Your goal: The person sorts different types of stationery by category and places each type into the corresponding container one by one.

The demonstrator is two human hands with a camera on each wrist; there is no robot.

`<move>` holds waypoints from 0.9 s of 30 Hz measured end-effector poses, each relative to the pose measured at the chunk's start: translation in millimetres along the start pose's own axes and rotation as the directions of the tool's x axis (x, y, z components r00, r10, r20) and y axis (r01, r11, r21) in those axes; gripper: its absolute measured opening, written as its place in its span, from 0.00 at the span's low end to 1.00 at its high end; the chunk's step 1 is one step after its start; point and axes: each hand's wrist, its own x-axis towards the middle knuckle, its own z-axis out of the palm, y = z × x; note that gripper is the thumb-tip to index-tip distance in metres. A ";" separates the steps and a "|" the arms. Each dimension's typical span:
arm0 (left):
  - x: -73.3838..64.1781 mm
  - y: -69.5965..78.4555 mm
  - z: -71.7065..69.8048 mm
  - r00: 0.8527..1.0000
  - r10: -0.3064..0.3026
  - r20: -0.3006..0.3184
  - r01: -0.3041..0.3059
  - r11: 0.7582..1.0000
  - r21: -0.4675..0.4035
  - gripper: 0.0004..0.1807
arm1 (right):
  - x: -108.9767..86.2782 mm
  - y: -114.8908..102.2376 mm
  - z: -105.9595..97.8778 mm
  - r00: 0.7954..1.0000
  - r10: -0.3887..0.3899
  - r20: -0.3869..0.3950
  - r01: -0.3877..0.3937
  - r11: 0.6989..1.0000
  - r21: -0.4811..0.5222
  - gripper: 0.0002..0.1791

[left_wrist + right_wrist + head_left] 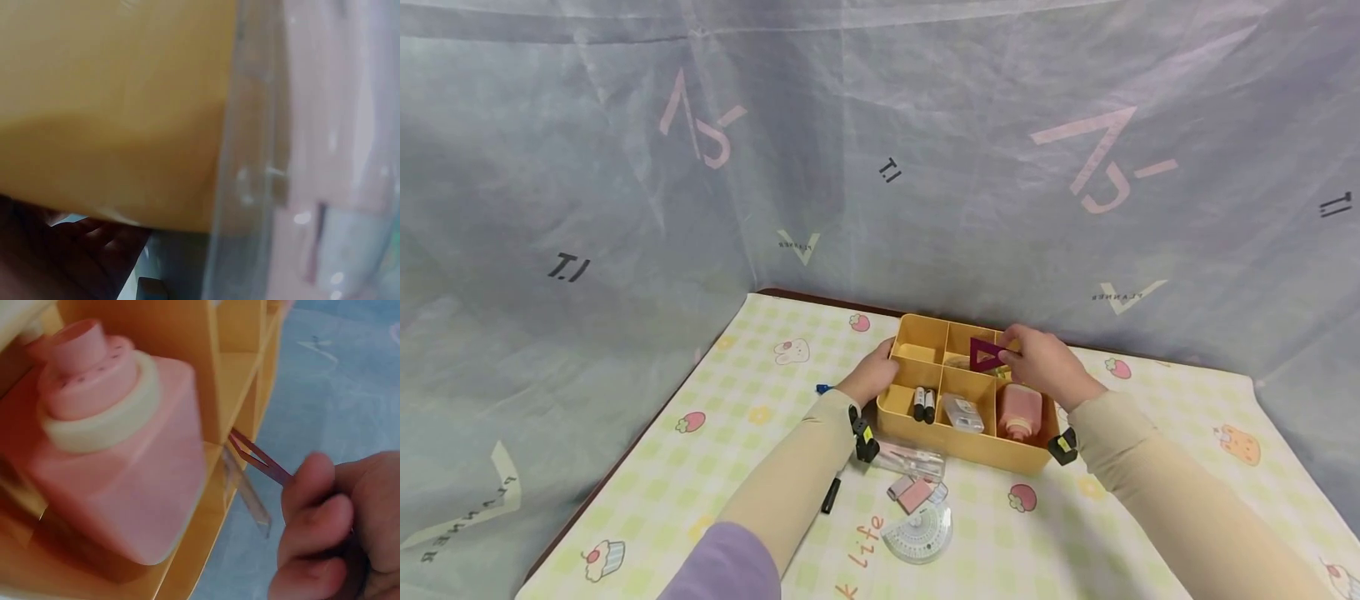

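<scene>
My left hand (875, 372) grips the left side of a yellow compartment organizer (977, 447). In the left wrist view its curled fingers (103, 247) lie along the box's lower edge. A dark red set square (976, 353) is pinched in my right hand (1042, 360), above the back compartments. The right wrist view shows a clear strip (250, 500) beside the set square. The front compartments hold two black-and-white markers (924, 404), a small clear plastic case (964, 413) and a pink bottle (1021, 408) lying tilted.
In front of the organizer lie a clear pouch (910, 461), a pink eraser (916, 495) beside a similar block, and a clear protractor (922, 533). A black pen-like object (831, 496) and a blue item (823, 388) lie left. A grey curtain (925, 233) hangs behind the table.
</scene>
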 end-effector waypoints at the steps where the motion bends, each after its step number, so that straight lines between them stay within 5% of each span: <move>1: -0.1 -0.2 0.0 1.000 0.000 0.001 0.000 1.000 -0.006 0.36 | 0.1 0.1 2.0 0.999 -0.019 -0.026 0.017 0.999 -0.044 0.11; 6: 0.3 -1.3 0.3 1.000 -0.006 0.001 0.006 1.000 -0.017 0.35 | -1.4 -0.1 11.3 0.990 -0.101 -0.098 0.073 0.965 -0.251 0.08; 16: -1.9 0.4 0.2 1.000 -0.002 0.001 0.002 1.000 -0.004 0.36 | -2.6 0.9 20.6 0.972 -0.205 -0.116 0.147 0.912 -0.383 0.12; 21: -0.4 0.1 0.0 1.000 0.001 -0.001 -0.001 1.000 0.004 0.36 | -4.9 0.1 18.9 0.981 -0.177 -0.075 0.133 0.909 -0.396 0.14; 27: -1.4 0.2 0.4 1.000 -0.003 0.000 0.003 1.000 -0.005 0.36 | -10.3 -10.4 17.6 0.993 -0.104 0.062 0.120 0.909 -0.399 0.20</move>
